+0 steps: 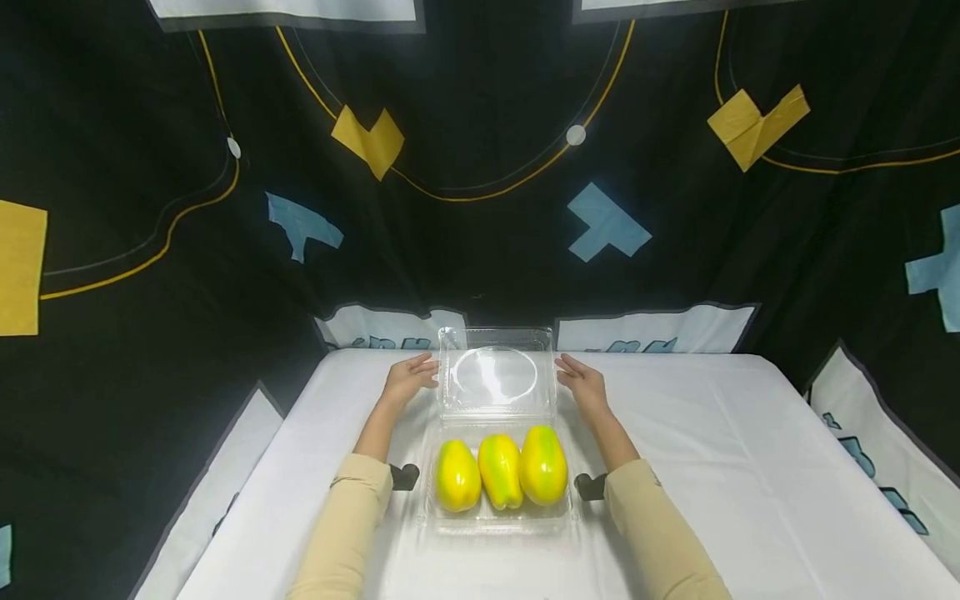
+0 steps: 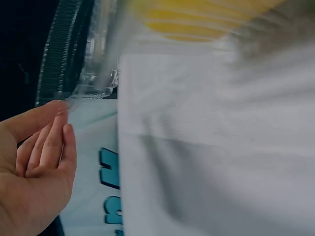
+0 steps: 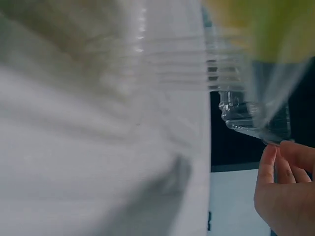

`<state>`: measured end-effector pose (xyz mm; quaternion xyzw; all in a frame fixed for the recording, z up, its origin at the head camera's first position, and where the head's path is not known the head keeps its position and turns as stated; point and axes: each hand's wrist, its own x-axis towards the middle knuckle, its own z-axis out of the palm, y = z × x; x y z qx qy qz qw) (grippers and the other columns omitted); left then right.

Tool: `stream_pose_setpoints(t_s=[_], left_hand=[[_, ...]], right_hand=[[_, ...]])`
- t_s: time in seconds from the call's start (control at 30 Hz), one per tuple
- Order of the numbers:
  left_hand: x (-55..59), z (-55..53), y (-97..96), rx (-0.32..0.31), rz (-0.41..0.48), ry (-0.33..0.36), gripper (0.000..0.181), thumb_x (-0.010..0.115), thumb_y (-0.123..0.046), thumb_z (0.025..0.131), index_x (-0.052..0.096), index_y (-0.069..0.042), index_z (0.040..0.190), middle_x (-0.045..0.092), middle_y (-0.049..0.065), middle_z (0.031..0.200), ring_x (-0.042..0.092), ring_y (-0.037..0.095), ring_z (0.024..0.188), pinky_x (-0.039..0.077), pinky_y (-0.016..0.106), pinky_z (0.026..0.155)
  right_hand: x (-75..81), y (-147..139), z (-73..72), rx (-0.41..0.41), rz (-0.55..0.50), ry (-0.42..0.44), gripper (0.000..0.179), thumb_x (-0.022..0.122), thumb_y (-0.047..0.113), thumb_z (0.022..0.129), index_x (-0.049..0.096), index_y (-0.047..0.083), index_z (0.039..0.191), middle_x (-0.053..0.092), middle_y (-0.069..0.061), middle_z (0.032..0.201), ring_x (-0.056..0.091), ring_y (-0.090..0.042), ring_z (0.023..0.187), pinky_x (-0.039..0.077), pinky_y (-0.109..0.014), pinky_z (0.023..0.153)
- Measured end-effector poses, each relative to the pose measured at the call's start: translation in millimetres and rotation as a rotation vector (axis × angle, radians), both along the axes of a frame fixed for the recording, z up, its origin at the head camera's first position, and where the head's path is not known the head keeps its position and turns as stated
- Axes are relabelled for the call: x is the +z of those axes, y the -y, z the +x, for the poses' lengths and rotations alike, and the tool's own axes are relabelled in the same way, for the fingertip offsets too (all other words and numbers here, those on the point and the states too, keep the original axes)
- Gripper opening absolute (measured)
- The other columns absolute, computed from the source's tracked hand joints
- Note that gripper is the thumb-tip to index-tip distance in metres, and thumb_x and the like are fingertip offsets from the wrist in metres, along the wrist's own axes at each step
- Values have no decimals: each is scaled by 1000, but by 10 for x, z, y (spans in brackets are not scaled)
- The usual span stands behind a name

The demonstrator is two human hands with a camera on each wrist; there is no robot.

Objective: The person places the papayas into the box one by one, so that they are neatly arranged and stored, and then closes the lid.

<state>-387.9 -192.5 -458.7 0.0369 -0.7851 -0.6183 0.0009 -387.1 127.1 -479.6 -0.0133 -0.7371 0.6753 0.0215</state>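
Observation:
A clear plastic clamshell container stands with its tray [image 1: 498, 525] flat on the table and its lid [image 1: 468, 392] raised at the far side. Three smooth yellow fruits tinged with green, shaped like papayas [image 1: 543, 467], lie side by side in the tray. At the lid's left edge, my left hand [image 1: 408, 379] pinches a corner between thumb and fingertips, as the left wrist view shows. My right hand [image 1: 585, 390] pinches the opposite corner of the lid [image 3: 273, 130] on the right. Both forearms reach forward on either side of the tray.
A white cloth [image 1: 720, 467] covers the table. Black curtain [image 1: 480, 258] with yellow and blue patches hangs behind the table's far edge. White printed strips [image 1: 660, 331] run along the curtain near the table. Dark wrist mounts [image 1: 405, 477] sit by both sleeve cuffs.

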Motion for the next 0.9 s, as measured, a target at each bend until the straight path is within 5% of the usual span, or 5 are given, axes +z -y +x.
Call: stream_pose_setpoints(t_s=[0.3, 0.57, 0.9], left_hand=[[301, 107, 26, 86, 3, -108, 39, 70, -15, 83, 61, -9, 121, 66, 9, 110, 55, 23, 112, 38, 36, 101], [553, 249, 70, 22, 41, -240, 35, 64, -27, 88, 63, -7, 117, 65, 11, 110, 65, 17, 92, 48, 31, 89], [705, 585, 75, 32, -9, -381, 39, 66, -35, 85, 64, -10, 115, 64, 3, 113, 62, 14, 97, 48, 27, 88]], right_hand=[[279, -15, 95, -17, -52, -81, 44, 59, 12, 90, 50, 8, 133, 56, -9, 127, 49, -21, 120, 36, -35, 103], [527, -69, 180, -5, -129, -214, 39, 62, 21, 90, 57, 6, 125, 58, -14, 122, 59, -21, 105, 48, -26, 88], [831, -68, 481, -46, -80, -241, 35, 62, 28, 89, 61, 7, 117, 60, -6, 117, 57, -20, 103, 46, -23, 90]])
